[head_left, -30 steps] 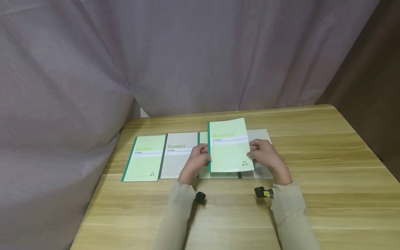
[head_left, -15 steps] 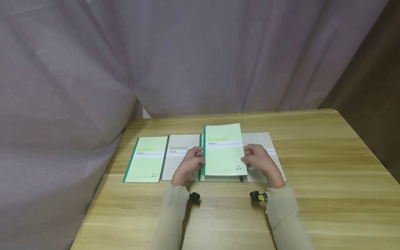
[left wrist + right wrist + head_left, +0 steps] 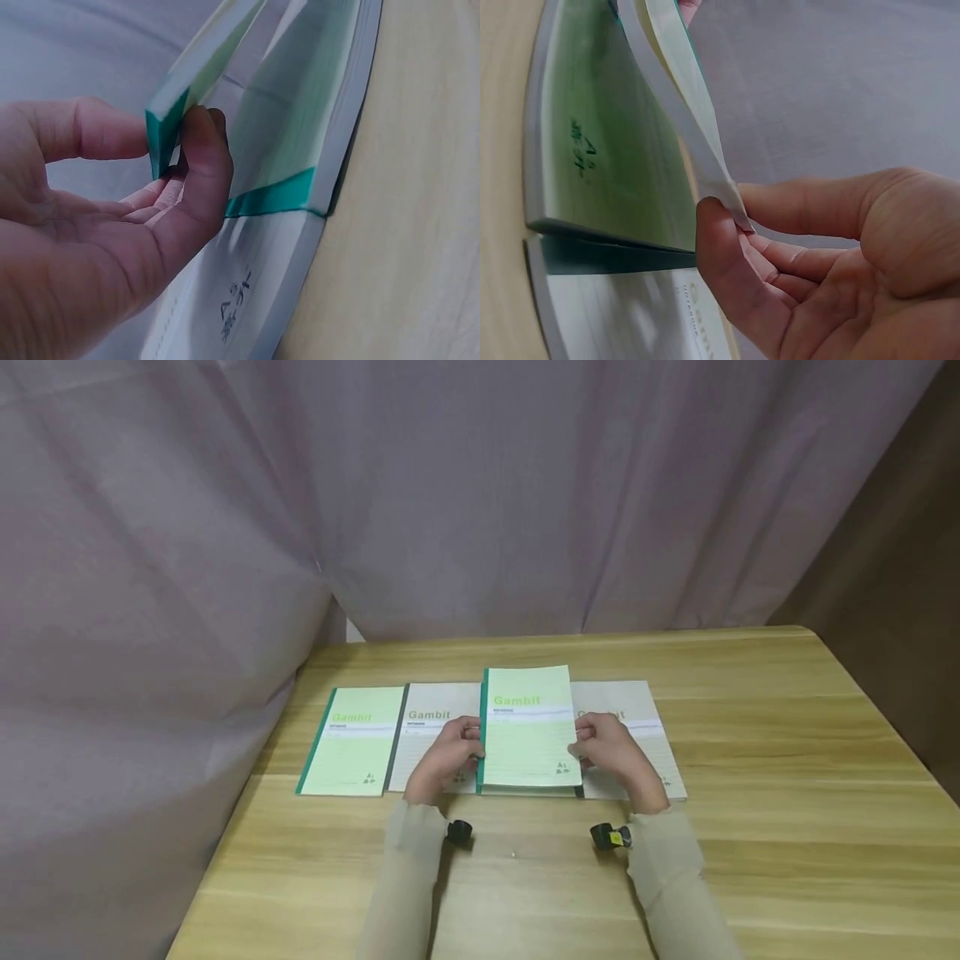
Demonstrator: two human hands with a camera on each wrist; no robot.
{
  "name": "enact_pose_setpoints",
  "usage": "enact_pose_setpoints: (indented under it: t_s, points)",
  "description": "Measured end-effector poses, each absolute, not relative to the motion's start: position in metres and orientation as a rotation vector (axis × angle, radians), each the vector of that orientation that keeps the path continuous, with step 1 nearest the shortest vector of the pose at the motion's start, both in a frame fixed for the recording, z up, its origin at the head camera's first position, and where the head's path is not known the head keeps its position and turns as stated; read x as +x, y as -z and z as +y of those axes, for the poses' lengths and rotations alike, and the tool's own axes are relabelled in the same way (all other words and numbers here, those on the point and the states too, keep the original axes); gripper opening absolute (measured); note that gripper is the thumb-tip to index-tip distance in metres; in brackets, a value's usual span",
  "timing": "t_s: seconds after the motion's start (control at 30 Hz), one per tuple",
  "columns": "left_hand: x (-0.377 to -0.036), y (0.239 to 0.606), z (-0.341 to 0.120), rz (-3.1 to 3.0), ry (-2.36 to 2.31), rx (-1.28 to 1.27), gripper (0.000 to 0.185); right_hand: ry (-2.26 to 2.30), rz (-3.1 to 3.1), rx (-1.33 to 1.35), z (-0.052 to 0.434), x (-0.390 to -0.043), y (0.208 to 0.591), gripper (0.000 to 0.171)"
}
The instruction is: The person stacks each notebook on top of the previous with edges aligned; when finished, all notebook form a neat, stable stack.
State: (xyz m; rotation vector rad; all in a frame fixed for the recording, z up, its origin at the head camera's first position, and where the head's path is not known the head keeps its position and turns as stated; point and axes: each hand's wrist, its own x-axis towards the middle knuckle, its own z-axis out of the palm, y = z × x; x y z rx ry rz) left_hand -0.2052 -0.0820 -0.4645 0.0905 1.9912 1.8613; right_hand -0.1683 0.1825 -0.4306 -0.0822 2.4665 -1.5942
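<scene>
Both hands hold a pale green notebook with a dark green spine. My left hand pinches the spine edge between thumb and fingers. On the opposite edge, my right hand has a pinch grip. Each wrist view shows a gap between this held notebook and another green notebook lying beneath it. From the head view that lower one is mostly hidden. Grey notebooks lie on both sides: one under my left hand, one under my right.
Farther left lies another green notebook, in line with the rest on the wooden table. A grey curtain hangs behind the table and along its left side. A tiny pale speck lies nearer the front.
The held notebook has moved slightly left and down toward the one beneath, with both hands still gripping its edges. More of the right grey notebook shows now.
</scene>
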Motion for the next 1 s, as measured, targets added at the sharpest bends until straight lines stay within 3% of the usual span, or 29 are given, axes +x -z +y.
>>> enact_pose_setpoints:
  t_s: [0.07, 0.67, 1.0]
  points:
    - [-0.206, 0.465, -0.084, 2.005, -1.838, 0.082, 0.059, 1.577, 2.478, -0.086, 0.181, -0.169, 0.431, 0.037]
    - [-0.205, 0.461, -0.083, 2.250, -1.576, 0.081, 0.055, 1.424, 2.523, -0.031, 0.175, -0.175, 0.447, 0.031]
    - [-0.206, 0.457, -0.076, 2.423, -1.390, 0.100, 0.048, 1.329, 2.577, -0.024, 0.174, -0.175, 0.448, 0.010]
